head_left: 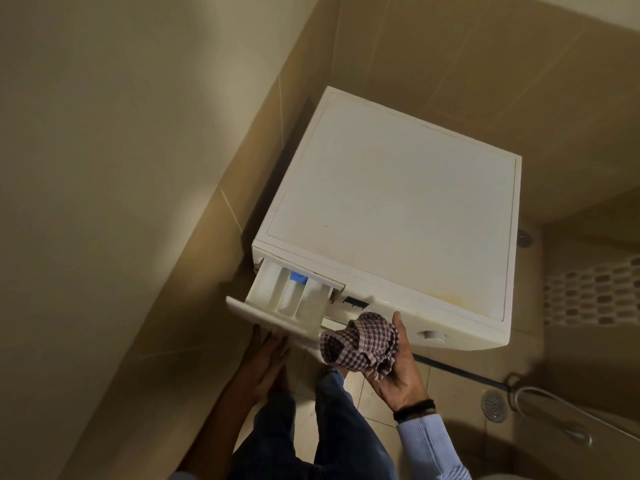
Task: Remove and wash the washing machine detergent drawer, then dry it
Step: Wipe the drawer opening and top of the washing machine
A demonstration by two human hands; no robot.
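A white washing machine [391, 202] stands in a tiled corner. Its detergent drawer [287, 299] sticks out of the front at the left, with three white compartments and a blue insert at the back. My left hand [266, 358] lies under the drawer's front panel, fingers straight and touching it from below. My right hand [391, 368], palm up just right of the drawer, holds a crumpled purple and white checked cloth [360, 341] in its curled fingers.
A beige wall runs close along the machine's left side. Right of the machine the tiled floor has a round metal drain [493, 405], a grey hose [460, 372] and a shower hose. My jeans-clad legs [332, 431] stand in front of the machine.
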